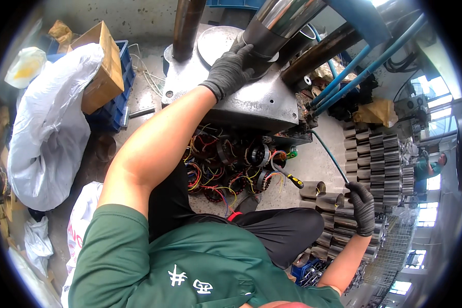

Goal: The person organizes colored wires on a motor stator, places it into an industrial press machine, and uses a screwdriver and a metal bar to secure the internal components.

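My left hand, in a dark grey glove, is held against the lower end of a metal cylinder on the press, thumb and fingers curved at its side. The cylinder is shiny above with a dark band at its foot; it stands over the metal press base, beside a round pale plate. My right hand, gloved too, is closed round the end of a thin teal lever rod, which runs up to the press's side. Below the base lie several motor stators with coloured wires.
Rows of metal cylinder sleeves stand at the right. A yellow-black handled tool lies by the stators. At left are a white sack, a cardboard box and a blue crate. Blue pipes slant overhead; another person is far right.
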The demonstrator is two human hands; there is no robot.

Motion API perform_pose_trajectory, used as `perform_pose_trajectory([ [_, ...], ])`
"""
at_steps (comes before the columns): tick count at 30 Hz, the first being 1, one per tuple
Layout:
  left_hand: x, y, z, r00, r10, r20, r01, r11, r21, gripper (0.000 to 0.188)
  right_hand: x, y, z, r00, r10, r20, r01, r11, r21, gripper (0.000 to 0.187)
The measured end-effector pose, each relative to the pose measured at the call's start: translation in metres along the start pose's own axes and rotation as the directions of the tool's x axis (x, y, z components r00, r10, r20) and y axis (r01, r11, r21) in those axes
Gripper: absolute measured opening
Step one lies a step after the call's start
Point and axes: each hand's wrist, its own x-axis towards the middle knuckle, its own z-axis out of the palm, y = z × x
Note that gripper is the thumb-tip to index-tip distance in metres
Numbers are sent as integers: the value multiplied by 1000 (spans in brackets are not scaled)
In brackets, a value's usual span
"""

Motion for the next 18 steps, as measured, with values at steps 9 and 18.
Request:
perform_pose_trajectory([
  [9, -17, -20, -61, 969, -224, 107, 224, 974, 13, 42, 144, -16, -78, 554, -617, -560, 147, 734, -663, 19],
  [18, -57, -39, -86, 941, -305, 147, 158, 779, 606, 63, 250, -20, -139, 727, -523, -446, 83, 711, -699, 43],
])
